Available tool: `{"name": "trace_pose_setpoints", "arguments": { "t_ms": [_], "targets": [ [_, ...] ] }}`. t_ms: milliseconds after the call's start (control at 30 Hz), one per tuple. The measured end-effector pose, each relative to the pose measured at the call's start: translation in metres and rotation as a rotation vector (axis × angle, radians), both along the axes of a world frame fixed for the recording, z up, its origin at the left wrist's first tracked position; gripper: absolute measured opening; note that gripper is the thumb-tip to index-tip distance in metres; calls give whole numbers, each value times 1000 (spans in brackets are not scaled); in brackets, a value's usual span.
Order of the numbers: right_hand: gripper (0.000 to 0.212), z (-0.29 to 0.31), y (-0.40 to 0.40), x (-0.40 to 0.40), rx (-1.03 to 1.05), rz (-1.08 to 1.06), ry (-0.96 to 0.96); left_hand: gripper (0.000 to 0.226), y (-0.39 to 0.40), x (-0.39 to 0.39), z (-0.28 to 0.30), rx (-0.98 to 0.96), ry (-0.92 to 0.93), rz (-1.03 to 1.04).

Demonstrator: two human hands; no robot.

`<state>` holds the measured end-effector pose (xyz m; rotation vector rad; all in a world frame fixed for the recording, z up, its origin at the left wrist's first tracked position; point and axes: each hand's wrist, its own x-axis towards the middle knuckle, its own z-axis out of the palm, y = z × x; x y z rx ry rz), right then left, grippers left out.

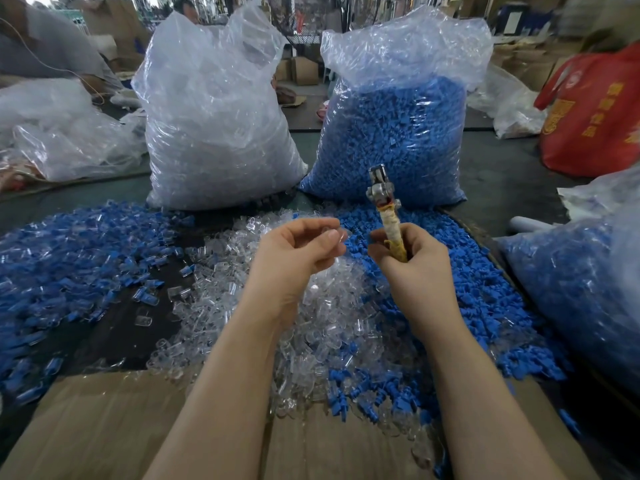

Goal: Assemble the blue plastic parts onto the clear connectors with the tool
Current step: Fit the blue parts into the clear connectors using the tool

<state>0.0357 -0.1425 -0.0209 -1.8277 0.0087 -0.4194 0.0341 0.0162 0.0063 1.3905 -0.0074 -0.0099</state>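
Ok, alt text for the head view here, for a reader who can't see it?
A person's right hand grips a tape-wrapped metal tool upright while the left hand pinches a clear connector above heaps of clear and blue parts. Two big plastic bags stand behind.

Right hand (412,261) grips tool (384,202) (upright)

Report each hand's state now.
Left hand: pinching a clear connector.
Right hand: gripping the tool by its wrapped handle.
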Motion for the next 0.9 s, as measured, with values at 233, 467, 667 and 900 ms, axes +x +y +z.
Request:
{"name": "trace_pose_setpoints", "arguments": {
  "t_ms": [233,467,667,900],
  "targets": [
    [28,7,7,-7,127,116,-88,16,-1,1,2,-238,79,-28],
    [25,10,12,-9,101,137,-162,10,-4,0,1,-211,108,12],
    [21,8,14,-7,43,134,-163,7,-7,-1,1,-139,101,4],
    [9,3,14,-4,24,96,-129,16,-7,-3,2,8,42,-55]
  ]
}}
